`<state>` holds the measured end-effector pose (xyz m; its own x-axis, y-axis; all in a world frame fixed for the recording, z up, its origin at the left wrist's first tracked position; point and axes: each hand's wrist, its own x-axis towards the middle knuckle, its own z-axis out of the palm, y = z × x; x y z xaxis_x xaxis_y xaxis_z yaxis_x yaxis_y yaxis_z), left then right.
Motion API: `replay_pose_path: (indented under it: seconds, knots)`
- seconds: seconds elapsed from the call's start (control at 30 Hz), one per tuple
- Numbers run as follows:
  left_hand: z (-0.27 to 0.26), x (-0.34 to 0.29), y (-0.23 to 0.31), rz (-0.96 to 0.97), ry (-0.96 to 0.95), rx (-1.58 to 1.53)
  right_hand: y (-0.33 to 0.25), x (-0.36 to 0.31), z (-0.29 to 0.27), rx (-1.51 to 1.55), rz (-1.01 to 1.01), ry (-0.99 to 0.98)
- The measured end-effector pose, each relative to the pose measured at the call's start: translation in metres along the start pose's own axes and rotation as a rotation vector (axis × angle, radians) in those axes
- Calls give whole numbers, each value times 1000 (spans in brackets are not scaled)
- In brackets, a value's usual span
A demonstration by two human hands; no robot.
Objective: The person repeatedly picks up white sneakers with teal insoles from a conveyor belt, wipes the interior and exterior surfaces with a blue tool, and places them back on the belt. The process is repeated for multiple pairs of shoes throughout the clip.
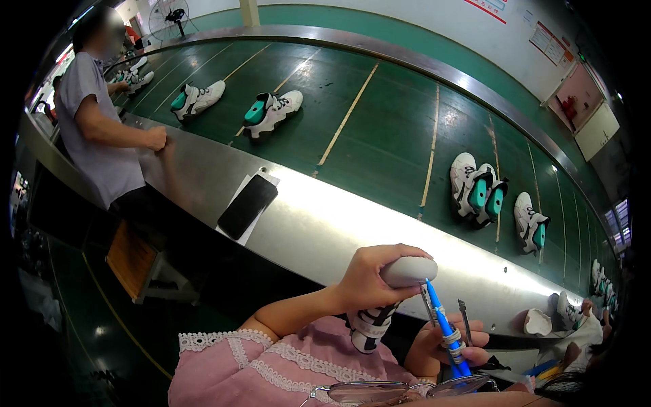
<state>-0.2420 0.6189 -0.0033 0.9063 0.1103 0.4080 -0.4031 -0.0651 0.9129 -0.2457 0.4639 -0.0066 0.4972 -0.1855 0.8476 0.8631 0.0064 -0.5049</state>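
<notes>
Left grip [369,277] holds shoe [409,271] near metal ledge [322,211] — wide belt [390,142] beyond.

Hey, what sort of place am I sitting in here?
Probably a shoe factory's production line. White shoes with green inserts stand spaced along what looks like a long green conveyor belt, a co-worker is at its edge, and your left hand grips another shoe.

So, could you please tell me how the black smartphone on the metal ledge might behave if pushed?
The black smartphone is probably stiff, being a flat slab; lying flat, it should slide rather than roll, perhaps dragging the white paper beneath.
</notes>
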Motion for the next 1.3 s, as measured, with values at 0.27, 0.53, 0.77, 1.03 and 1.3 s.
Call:
replay_pose_path:
  seconds: [0.27,0.53,0.77,1.03,1.3]
  knots:
    - [-1,-4,1,80,-12,85,-8,20,-1,-230,49,-21]
    - [4,-9,1,169,42,161,-8,29,-17,176,73,-18]
    - [-52,51,-54,-153,178,144,16,11,-31,-174,145,11]
    - [-81,36,-144,-277,97,623,61,-58,-32,295,1286,-47]
    - [-65,14,-154,-232,138,374,58,-59,-37,301,1387,116]
